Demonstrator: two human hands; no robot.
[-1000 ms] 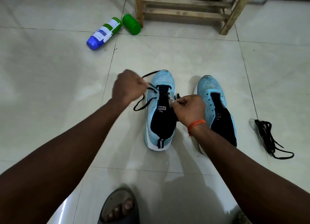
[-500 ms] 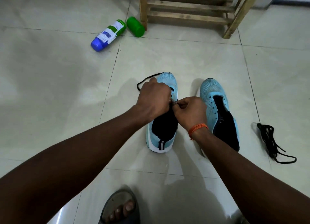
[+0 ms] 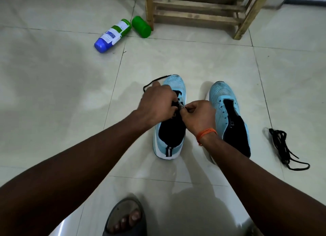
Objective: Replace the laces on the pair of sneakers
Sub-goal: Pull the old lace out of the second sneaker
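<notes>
Two light blue knit sneakers with black tongues stand side by side on the pale tiled floor (image 3: 70, 112). Over the left sneaker (image 3: 169, 144) the left hand (image 3: 157, 105) curls its fingers round a thin black lace (image 3: 150, 82), and the right hand (image 3: 199, 117) pinches the tip of this lace. Near the right sneaker (image 3: 227, 108) a second black lace (image 3: 280, 144) lies bundled on the floor.

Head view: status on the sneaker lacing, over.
Left hand and right hand pinching the thin black lace at eyelets of the light-blue knit sneaker. Second light-blue sneaker unlaced. Nothing blocking; spare black lace bundle lies apart on the floor.
</notes>
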